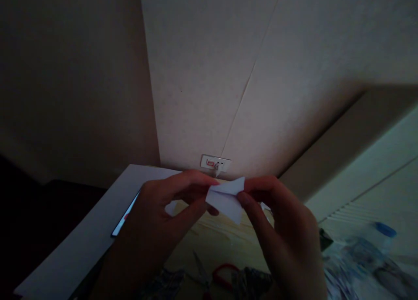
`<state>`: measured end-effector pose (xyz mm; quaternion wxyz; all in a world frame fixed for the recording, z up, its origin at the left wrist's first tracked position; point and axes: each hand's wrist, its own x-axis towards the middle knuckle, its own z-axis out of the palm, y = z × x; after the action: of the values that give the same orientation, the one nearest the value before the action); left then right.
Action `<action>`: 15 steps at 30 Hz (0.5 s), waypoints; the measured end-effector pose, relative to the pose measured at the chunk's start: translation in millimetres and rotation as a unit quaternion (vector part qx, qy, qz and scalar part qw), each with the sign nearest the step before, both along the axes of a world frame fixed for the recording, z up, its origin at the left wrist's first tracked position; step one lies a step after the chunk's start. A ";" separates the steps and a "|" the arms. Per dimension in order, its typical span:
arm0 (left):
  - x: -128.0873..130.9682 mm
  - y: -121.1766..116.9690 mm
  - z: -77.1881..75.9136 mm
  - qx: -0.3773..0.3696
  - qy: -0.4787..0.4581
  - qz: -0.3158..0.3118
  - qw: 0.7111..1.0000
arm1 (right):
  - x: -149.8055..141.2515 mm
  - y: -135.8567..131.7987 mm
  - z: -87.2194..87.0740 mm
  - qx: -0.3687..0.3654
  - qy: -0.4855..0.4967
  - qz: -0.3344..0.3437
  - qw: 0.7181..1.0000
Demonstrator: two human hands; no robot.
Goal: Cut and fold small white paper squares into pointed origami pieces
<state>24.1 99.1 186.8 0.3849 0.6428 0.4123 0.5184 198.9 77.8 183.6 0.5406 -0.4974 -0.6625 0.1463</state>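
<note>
The left hand (163, 208) and right hand (285, 215) are both pinching a small folded piece of white paper (227, 202) between thumb and fingers, one at each end, above the counter (228, 239). Scissors (201, 268) with red handles lie on the near side, below the paper. To the left, a phone (126, 216) sits on a large white sheet (81, 237), partly hidden by the left hand. The far wall (202, 73) carries an outlet (209, 161) with a plug in it. The dim clutter (362, 256) at right is probably plastic.
</note>
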 end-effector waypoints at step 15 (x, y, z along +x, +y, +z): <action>1.2 5.8 -4.1 0.104 0.018 0.059 0.993 | -1.8 -1.4 8.4 0.020 -0.014 0.047 0.999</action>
<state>25.3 104.9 182.7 0.2772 0.6630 0.4001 0.5687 197.1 76.5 191.9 0.5337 -0.4569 -0.6954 0.1513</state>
